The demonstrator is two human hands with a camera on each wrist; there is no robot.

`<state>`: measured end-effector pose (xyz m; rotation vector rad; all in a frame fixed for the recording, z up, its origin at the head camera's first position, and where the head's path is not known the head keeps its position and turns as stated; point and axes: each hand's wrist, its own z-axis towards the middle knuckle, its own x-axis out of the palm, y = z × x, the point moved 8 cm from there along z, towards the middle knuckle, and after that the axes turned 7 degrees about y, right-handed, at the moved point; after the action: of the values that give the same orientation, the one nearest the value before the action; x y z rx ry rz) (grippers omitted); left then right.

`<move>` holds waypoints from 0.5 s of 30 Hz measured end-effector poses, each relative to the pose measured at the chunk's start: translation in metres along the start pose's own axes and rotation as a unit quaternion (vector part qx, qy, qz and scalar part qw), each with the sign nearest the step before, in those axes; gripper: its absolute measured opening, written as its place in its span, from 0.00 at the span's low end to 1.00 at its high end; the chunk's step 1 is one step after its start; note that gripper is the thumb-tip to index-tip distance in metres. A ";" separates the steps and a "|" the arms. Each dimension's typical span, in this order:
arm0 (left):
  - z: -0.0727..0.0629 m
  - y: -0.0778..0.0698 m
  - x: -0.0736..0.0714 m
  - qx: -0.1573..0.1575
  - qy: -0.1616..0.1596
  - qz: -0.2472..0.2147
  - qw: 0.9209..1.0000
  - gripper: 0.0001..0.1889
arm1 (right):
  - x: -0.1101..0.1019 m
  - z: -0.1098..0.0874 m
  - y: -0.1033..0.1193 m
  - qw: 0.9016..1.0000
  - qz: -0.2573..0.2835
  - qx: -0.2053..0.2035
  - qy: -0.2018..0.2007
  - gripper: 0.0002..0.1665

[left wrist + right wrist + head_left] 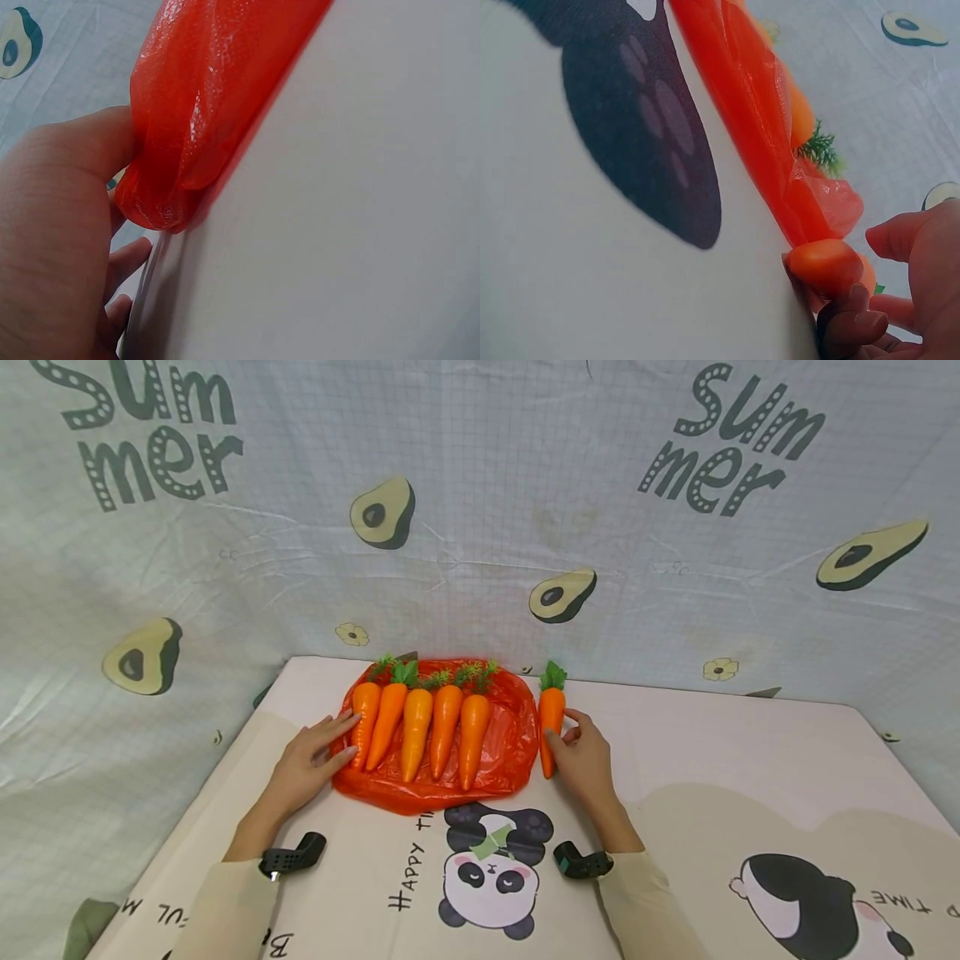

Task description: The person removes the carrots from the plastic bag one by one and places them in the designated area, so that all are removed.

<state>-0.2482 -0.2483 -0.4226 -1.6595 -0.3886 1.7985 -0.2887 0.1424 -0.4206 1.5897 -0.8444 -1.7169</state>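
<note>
Basically, we've got one lone carrot [551, 714] on the tabletop [690, 735], just beside the right edge of the red plastic bag [513, 752], leaf end toward the printed backdrop [465, 527]. Five other carrots [416, 735] lie in a row on the bag, leafy ends the same way.

Right hand [588, 756] is at the lone carrot: fingers curled by its side, thumb close to it; we can't tell if that's an actual pinch. Left hand [303, 768] has its fingers spread, reaching the leftmost carrot [367, 700] and the bag's left edge; we can't tell if a fold is caught.

Risks, as we judge them: the lone carrot looks smooth and tapered, so a loose hold low on its narrow half could let it roll or swivel. The bag looks thin and crumpled; a tug by the left hand could drag the film and skew the row. We'd also flag a hard push on the leftmost carrot, which might knock it into its neighbour. Moving the right hand inward could snag the bag's raised edge.
</note>
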 end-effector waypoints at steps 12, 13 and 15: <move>-0.001 -0.001 -0.001 -0.005 0.002 -0.003 1.000 0.29 | -0.001 0.001 0.002 1.000 -0.009 0.001 0.006 0.29; -0.002 -0.001 -0.001 -0.006 0.002 -0.003 1.000 0.29 | 0.000 0.000 0.002 1.000 -0.009 0.001 0.009 0.29; -0.002 -0.001 -0.001 -0.007 0.003 -0.004 1.000 0.29 | 0.001 0.000 0.003 1.000 -0.012 0.003 0.016 0.28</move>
<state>-0.2459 -0.2485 -0.4209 -1.6696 -0.4062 1.7879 -0.2891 0.1403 -0.4186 1.6330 -0.8198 -1.7032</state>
